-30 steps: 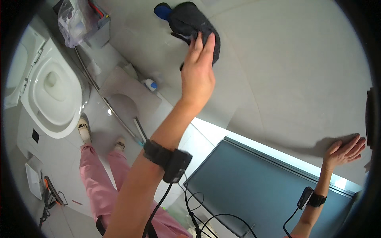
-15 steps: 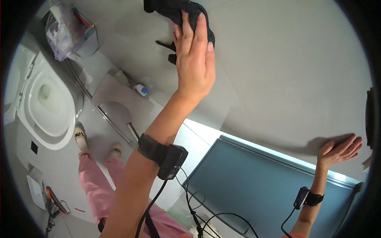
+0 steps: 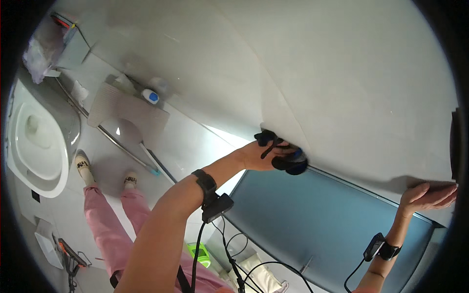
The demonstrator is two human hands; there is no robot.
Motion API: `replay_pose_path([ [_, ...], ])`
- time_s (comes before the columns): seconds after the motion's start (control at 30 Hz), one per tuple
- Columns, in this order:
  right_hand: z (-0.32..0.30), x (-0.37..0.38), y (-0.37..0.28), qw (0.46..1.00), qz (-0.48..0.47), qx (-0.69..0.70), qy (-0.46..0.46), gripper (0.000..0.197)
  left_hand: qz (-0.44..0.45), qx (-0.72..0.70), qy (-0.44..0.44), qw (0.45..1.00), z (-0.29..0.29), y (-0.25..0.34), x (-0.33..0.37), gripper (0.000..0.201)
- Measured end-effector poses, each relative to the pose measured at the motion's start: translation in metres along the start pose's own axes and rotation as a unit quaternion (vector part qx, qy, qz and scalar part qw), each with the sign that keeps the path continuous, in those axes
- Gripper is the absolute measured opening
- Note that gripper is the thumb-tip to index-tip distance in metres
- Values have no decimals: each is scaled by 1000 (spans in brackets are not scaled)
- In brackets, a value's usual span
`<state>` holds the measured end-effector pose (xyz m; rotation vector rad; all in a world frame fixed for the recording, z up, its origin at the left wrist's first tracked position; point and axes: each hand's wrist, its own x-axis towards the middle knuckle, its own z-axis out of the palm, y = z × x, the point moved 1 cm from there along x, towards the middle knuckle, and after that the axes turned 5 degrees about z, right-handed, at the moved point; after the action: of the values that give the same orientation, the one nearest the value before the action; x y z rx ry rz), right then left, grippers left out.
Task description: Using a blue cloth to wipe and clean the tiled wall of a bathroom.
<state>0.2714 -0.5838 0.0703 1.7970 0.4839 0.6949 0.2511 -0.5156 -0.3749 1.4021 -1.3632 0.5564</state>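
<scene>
My left hand (image 3: pixel 264 155) is closed over a bunched black cloth (image 3: pixel 291 165) with a bit of blue on it. The cloth is against the pale wall (image 3: pixel 351 97), right by the upper edge of a blue-grey door panel (image 3: pixel 312 210). Parts of the cloth stick out between and around the fingers, which are partly hidden. Off to the right, my right hand (image 3: pixel 430 197) rests on the wall with its fingers stretched out, holding nothing. Black straps with small boxes and cables are on both forearms.
At the left stands a white toilet (image 3: pixel 39 141) with its bowl showing. A metal pole (image 3: pixel 119 145), a bottle with a blue cap (image 3: pixel 150 96) and a grey bin (image 3: pixel 73 51) are on the floor side. A bright green object (image 3: pixel 199 255) lies low in the middle.
My left hand has swept the black cloth down and to the right along the wall, to the door panel's top edge. The view has shifted slightly; my right hand still leans on the wall.
</scene>
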Motion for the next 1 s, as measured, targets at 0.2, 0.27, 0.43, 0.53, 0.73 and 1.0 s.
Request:
replay_pose_path([
  [0.2,5,-16,2,999,-50,1,-15,63,-445,-363,-259,776,9,13,-65,37],
  [0.27,5,-16,0,999,-36,8,-6,63,-570,-324,-116,747,-18,9,-92,33],
  [0.43,4,-17,5,1000,11,11,8,65,-762,-304,144,553,-111,1,-138,39],
  [0.53,0,-3,2,1000,16,0,16,66,-775,-433,290,357,-174,3,-116,43],
  [0.73,-35,37,-69,970,114,148,-156,58,-698,-528,394,279,-258,26,-87,54],
  [1.0,-120,113,-406,337,317,775,-431,78,-583,-676,365,264,-325,62,-73,62],
])
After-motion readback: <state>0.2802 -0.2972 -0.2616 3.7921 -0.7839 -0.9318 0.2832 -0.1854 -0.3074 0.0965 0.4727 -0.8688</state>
